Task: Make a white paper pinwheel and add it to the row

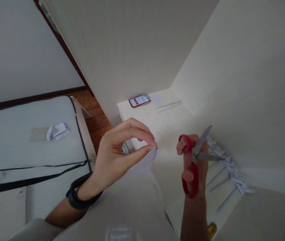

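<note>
My left hand [122, 147], with a black band at the wrist, pinches the tip of a folded white paper piece [146, 164] between thumb and fingertips. The paper hangs below the fingers, partly hidden against the white clothing. To the right, my right hand [195, 154] holds red-handled scissors [194, 179], with fingers through the handle loops. The scissor blades are spread apart and point right, away from the paper. Beyond that hand, several folded paper shapes on thin sticks [232, 169] lie in a row along the wall.
A phone [139, 100] with a lit screen lies at the desk's [167, 201] far edge. Beside it are a paper piece [156, 98] and thin sticks [168, 105]. A yellow object [212, 230] sits at the lower right. On the mattress [39, 157] at left lie folded papers [58, 131].
</note>
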Demonstrator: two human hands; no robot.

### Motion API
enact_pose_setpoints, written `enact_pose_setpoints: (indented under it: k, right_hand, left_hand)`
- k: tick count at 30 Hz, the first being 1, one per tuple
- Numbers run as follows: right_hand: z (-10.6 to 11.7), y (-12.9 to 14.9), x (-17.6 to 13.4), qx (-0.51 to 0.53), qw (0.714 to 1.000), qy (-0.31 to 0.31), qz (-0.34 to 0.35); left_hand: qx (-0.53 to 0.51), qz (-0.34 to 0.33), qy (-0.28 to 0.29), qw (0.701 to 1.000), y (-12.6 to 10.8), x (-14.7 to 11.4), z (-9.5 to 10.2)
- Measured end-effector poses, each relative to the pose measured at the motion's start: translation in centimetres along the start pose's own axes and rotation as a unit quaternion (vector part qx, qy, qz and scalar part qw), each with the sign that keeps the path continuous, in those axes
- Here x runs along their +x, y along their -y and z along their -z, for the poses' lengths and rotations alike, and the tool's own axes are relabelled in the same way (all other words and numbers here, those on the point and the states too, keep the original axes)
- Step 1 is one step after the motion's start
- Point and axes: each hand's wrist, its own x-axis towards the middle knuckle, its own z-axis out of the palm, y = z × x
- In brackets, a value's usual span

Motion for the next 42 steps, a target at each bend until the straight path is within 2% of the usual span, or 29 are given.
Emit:
enact_pose_setpoints:
  k: [6,10,14,28,34,42]
  right_hand:
    - [-0.7,1.4,0.3,-0.101,0.991,0.075,0.037]
    - [-0.9,2.0,0.8,-0.177,0.976,0.103,0.073]
    - [-0.9,2.1,1.1,-0.225,0.964,0.096,0.102]
    - [-0.1,2.6,1.6,-0.277,0.944,0.117,0.135]
    - [-0.1,2.6,1.6,-0.285,0.943,0.111,0.129]
    - [-0.4,2.5,1.5,-0.281,0.945,0.095,0.139]
  left_hand:
    - [0.012,0.011,-0.023,1.0,-0.2,0.0,0.0]
    - [0.027,0.019,-0.022,0.999,-0.4,0.0,0.0]
    - [0.052,0.024,-0.024,0.998,-0.6,0.0,-0.1]
    - [0.038,0.041,-0.006,0.998,-1.0,0.1,0.1]
    - [0.033,0.034,0.012,0.999,-1.1,0.2,0.2]
    - [0.026,0.032,0.001,0.999,-1.2,0.2,0.2]
